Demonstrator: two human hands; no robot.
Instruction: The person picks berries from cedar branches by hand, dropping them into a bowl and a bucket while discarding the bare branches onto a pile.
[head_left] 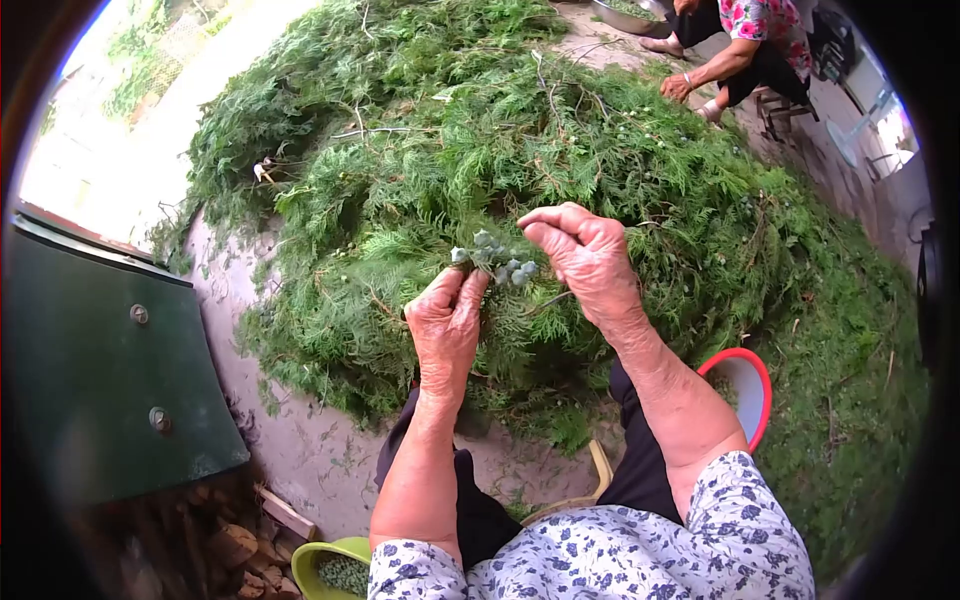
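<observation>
My left hand pinches a conifer sprig between thumb and forefinger, in front of the big heap of branches. At the top of the sprig sits a cluster of pale blue-green cones, several of them, round and knobbly. Just above and to the right of the cones is my right hand, its thumb and forefinger drawn together and the other fingers curled in. Whether anything small is between those fingertips I cannot make out. The conifer heap of flat, feathery green branches spreads behind and beside both hands.
A yellow-green bucket holding green cones stands at lower left. At right, a red-rimmed container is partly behind my forearm. A dark green panel stands at left above split wood. Another person reaches into the heap, near a metal basin.
</observation>
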